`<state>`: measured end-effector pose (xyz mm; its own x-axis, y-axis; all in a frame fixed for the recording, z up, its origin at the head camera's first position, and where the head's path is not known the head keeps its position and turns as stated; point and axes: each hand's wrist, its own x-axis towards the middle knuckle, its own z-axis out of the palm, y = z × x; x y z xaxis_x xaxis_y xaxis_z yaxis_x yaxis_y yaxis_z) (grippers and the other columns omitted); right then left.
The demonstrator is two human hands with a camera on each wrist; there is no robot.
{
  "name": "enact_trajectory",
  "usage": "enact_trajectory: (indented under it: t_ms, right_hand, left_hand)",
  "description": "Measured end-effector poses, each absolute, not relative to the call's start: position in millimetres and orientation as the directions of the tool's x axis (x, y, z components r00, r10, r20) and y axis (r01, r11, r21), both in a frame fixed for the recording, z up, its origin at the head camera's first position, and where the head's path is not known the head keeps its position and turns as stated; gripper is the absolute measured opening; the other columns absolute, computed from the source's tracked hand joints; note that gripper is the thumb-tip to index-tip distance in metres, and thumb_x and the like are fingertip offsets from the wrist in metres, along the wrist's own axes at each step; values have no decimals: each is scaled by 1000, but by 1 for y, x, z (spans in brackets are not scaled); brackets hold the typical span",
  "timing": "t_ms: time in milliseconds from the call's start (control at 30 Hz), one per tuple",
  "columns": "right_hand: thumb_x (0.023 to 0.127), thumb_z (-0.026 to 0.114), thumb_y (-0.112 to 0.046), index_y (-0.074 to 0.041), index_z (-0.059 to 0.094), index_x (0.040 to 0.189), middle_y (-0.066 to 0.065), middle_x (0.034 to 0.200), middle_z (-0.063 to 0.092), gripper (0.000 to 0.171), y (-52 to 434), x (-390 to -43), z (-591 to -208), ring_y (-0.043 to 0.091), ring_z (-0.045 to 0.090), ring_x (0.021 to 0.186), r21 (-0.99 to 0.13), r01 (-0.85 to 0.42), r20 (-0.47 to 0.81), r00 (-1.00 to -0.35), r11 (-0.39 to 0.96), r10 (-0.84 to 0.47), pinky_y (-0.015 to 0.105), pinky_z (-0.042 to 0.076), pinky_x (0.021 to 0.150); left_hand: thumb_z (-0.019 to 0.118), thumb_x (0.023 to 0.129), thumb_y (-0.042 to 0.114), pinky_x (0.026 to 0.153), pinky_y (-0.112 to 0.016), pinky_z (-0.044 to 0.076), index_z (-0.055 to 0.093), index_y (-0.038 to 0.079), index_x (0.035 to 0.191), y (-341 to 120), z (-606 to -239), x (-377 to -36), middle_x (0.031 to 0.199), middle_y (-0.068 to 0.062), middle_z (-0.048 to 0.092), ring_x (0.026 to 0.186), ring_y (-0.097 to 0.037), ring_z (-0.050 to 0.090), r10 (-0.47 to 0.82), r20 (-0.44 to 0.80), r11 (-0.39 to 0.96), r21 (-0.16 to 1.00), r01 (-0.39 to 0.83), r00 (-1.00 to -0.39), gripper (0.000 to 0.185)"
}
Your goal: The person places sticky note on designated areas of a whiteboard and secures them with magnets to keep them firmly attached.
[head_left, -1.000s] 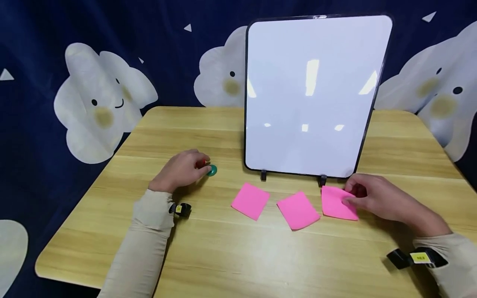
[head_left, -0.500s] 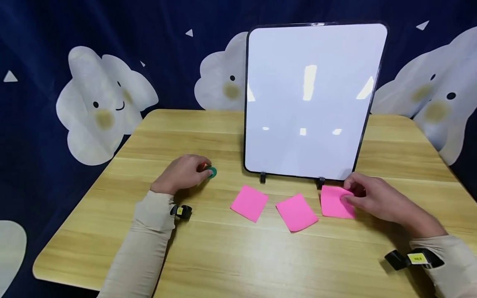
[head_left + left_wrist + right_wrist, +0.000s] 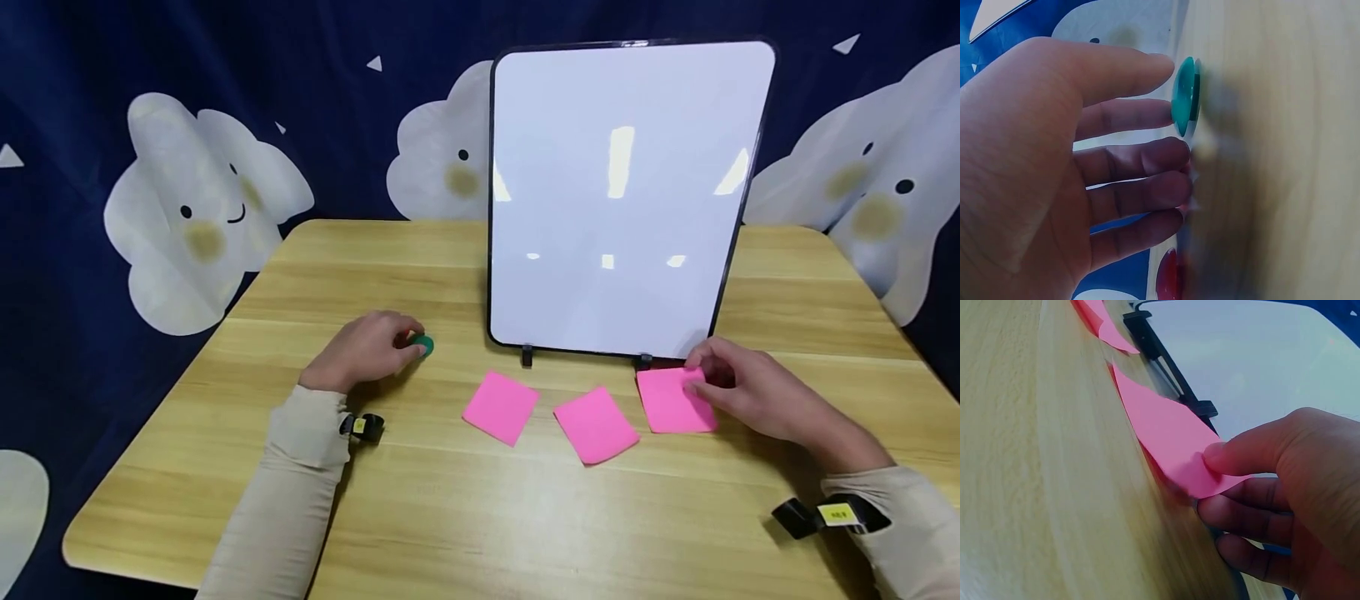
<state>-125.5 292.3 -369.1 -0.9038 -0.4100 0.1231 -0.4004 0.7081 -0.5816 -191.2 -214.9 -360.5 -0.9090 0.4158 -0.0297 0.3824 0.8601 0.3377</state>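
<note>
My right hand (image 3: pixel 757 392) pinches a pink sticky note (image 3: pixel 675 402) by its right edge. In the right wrist view the thumb lies on top of that sticky note (image 3: pixel 1166 434), its held edge bent upward and fingers beneath. To the left, my left hand (image 3: pixel 367 348) has thumb and index finger pinching the rim of a round green magnet (image 3: pixel 425 345) on the table. Below those fingers, the left wrist view shows a red magnet (image 3: pixel 1169 278), and a bit of red shows behind the fingertips. Two more pink sticky notes, a left one (image 3: pixel 501 408) and a middle one (image 3: pixel 597 426), lie flat.
A black-framed whiteboard (image 3: pixel 622 217) stands upright behind the notes, on small black feet (image 3: pixel 527 357). The wooden table (image 3: pixel 465 525) has rounded corners. Behind it hangs a dark blue curtain (image 3: pixel 337 33) printed with clouds.
The note in my right hand has turned slightly and shifted a little toward the whiteboard. My left thumb has come over the edge of the green magnet.
</note>
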Motion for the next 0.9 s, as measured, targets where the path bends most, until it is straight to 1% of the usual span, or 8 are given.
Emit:
enact_trajectory:
  t_ms: [167, 267, 400, 567, 733, 900]
  right_hand:
    - [86, 76, -1, -12, 58, 107, -1, 86, 60, 30, 292, -125, -367, 13, 52, 76, -592, -371, 92, -913, 715, -398, 24, 44, 63]
    - [86, 76, 1, -12, 58, 107, 0, 88, 60, 30, 291, -125, -365, 14, 53, 77, -595, -369, 97, -915, 714, -391, 24, 45, 62]
    - [86, 75, 2, -13, 60, 102, 1, 87, 60, 27, 290, -125, -365, 15, 53, 77, -606, -375, 116, -914, 701, -389, 24, 45, 62]
    - [88, 74, 0, -16, 63, 95, -1, 86, 59, 21, 290, -125, -369, 13, 53, 76, -617, -373, 124, -916, 693, -382, 23, 44, 62]
    - [88, 74, 1, -17, 68, 94, -2, 88, 62, 20, 289, -124, -370, 12, 53, 77, -605, -395, 163, -911, 691, -379, 21, 43, 64]
    - [88, 74, 0, -18, 71, 96, -2, 90, 64, 20, 290, -124, -371, 11, 53, 77, -615, -388, 157, -914, 686, -375, 20, 44, 65]
  left_hand:
    - [67, 95, 35, 78, -40, 50, 72, 15, 115, -216, -360, -190, 94, 3, 65, 84, -17, 58, 421, -44, 859, 340, 383, -906, 28]
    - [67, 95, 35, 77, -39, 49, 72, 16, 114, -215, -360, -191, 93, 4, 64, 84, -17, 57, 421, -41, 859, 338, 384, -906, 27]
    - [67, 95, 35, 75, -39, 48, 72, 17, 113, -215, -361, -193, 91, 4, 63, 83, -17, 56, 423, -44, 859, 339, 385, -905, 26]
    - [69, 94, 33, 72, -37, 47, 72, 17, 110, -215, -362, -192, 88, 3, 62, 81, -17, 55, 425, -75, 862, 337, 378, -902, 23]
    - [71, 92, 32, 72, -37, 47, 72, 16, 114, -213, -360, -192, 89, 2, 61, 81, -18, 55, 420, -66, 868, 320, 379, -905, 27]
    - [72, 92, 31, 72, -37, 46, 71, 16, 114, -213, -360, -191, 88, 2, 61, 81, -18, 54, 420, -79, 872, 312, 377, -904, 27]
